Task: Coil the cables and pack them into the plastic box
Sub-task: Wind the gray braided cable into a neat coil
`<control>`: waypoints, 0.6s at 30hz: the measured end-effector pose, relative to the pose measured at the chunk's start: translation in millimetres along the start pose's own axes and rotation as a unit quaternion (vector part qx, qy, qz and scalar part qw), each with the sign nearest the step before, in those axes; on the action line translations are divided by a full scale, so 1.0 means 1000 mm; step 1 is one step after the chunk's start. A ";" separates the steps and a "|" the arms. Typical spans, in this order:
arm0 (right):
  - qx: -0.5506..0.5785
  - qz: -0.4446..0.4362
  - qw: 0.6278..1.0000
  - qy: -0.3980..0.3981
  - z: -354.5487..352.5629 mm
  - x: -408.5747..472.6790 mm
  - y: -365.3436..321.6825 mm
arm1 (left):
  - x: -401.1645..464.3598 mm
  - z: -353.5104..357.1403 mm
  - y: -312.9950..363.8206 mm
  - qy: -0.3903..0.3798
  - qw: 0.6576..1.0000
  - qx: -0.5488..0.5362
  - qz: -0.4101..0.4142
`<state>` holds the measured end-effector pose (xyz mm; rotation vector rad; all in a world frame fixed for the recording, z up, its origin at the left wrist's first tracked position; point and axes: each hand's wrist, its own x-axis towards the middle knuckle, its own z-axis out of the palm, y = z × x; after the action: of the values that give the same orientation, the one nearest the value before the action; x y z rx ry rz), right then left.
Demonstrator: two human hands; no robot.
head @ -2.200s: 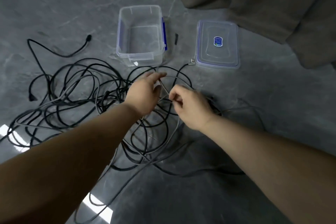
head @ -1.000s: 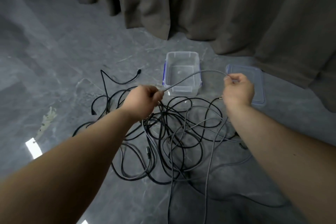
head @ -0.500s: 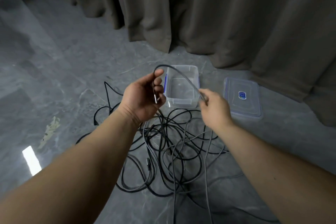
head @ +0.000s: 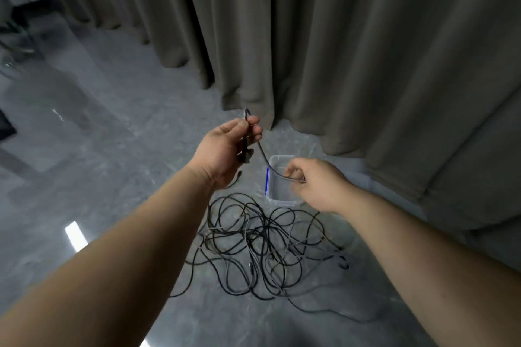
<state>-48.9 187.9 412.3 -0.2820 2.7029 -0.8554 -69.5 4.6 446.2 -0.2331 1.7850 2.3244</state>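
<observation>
The left hand [head: 225, 149] is holding one end of a grey braided cable [head: 260, 149] raised above the floor. Its fingers [head: 253, 129] are curling around the cable, with the thumb pressing from the near side. The cable is bending into a small arch above the fingertips, and its dark plug end is hanging down across the palm.

From the left hand, the cable is running down and to the right to the right hand [head: 313, 180]. The right hand's fingers are closing together on the cable in a pinch, directly over the plastic box [head: 277, 200].

The plastic box is sitting open on the grey floor [head: 112, 121], near the foot of the curtains [head: 338, 36]. Its clear walls and a blue latch on its left side are showing; the right hand is covering part of it. Whether anything is lying inside it cannot be told.

The remaining cables [head: 259, 245] are lying in a loose, tangled heap on the floor, just in front of the box and between the two forearms. Several strands are trailing outward to the right.
</observation>
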 end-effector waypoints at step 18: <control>0.225 -0.242 0.935 0.125 -0.354 -0.150 -0.287 | -0.173 0.127 0.354 -0.067 0.974 0.116 0.185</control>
<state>2.6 185.1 888.8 -0.7980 2.5818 -1.7207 7.8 27.8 851.9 0.3113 2.1561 2.2563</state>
